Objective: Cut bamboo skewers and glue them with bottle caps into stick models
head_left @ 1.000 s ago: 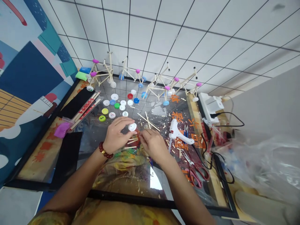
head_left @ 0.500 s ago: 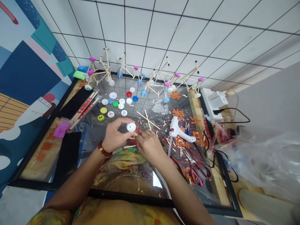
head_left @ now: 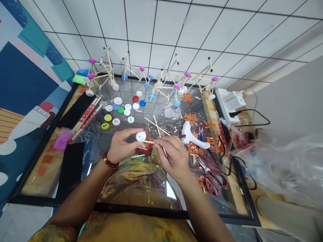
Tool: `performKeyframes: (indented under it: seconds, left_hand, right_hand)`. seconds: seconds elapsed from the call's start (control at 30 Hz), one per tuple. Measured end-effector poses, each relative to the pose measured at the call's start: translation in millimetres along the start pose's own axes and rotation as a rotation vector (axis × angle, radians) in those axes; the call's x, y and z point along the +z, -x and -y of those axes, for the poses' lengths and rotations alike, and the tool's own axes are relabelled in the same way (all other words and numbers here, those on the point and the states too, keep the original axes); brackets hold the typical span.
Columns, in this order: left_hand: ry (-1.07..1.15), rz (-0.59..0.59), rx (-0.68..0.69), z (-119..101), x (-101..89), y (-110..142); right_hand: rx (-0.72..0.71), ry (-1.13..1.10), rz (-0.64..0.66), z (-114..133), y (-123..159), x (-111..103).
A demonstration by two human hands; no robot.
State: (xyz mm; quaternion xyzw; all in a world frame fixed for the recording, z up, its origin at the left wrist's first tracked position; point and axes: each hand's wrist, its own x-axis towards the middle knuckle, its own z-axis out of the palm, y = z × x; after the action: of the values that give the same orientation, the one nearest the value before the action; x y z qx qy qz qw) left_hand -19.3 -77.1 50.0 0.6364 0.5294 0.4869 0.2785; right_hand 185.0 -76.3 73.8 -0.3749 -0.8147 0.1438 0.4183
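Note:
My left hand [head_left: 123, 144] is closed on a white bottle cap [head_left: 140, 136], thumb below and fingers above, with a small dark hole at the cap's middle. My right hand [head_left: 174, 156] pinches the end of a short wooden stick [head_left: 148, 142]. The stick's other end lies close to the lower edge of the cap; whether it touches, I cannot tell. Below, another short stick [head_left: 138, 156] lies on the glass tabletop. Crossed longer sticks [head_left: 155, 123] lie just beyond my hands.
Bottle caps in several colours, one green [head_left: 121, 110], lie at the back left. Small stick-built bicycles [head_left: 164, 89] line the wall. To the right are a white glue gun [head_left: 193, 137], red-handled scissors [head_left: 213, 183] and a power strip [head_left: 230, 104]. Packets of chopsticks [head_left: 87, 116] lie left.
My right hand has drawn back to the right, and the stick between its fingertips now shows. My left hand keeps the cap in nearly the same place. The view has shifted slightly.

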Motion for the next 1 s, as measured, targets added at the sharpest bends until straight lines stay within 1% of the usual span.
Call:
performKeyframes:
  seconds: [0.1, 0.17, 0.33, 0.47, 0.6, 0.7, 0.77, 0.83, 0.93, 1.0]
  left_hand:
    - [-0.003, 0.013, 0.044, -3, -0.4, -2]
    - [-0.003, 0.032, 0.075, -5, 0.1, -2]
    - [0.002, 0.077, 0.11, -8, 2.4, -1]
    - [0.019, 0.103, 0.107, -7, 2.3, -1]
    - [0.045, 0.182, 0.105, -5, 0.1, -2]
    - [0.051, 0.229, 0.159, -5, 0.7, -2]
    - [0.02, 0.242, 0.223, -6, 3.3, -1]
    - [-0.032, 0.235, 0.294, -7, 7.1, 1]
    - [-0.082, 0.152, 0.365, -11, 12.5, 5]
    - [-0.068, 0.073, 0.348, -13, 14.4, 7]
  right_hand:
    - [0.01, 0.004, -0.056, 1, 1, 1]
    - [0.0, 0.011, -0.06, 1, 2, 2]
    - [-0.009, 0.04, -0.023, 0, 4, 5]
    - [-0.01, 0.068, 0.029, -1, 6, 4]
    - [-0.072, 0.108, 0.063, -3, 7, 0]
    - [-0.118, 0.114, 0.067, -5, 8, -1]
    - [-0.079, 0.073, 0.061, -6, 9, 0]
    - [0.034, -0.005, 0.053, -8, 11, 3]
    - [0.186, -0.133, 0.087, -9, 14, 7]
    - [0.228, -0.183, 0.113, -8, 14, 8]
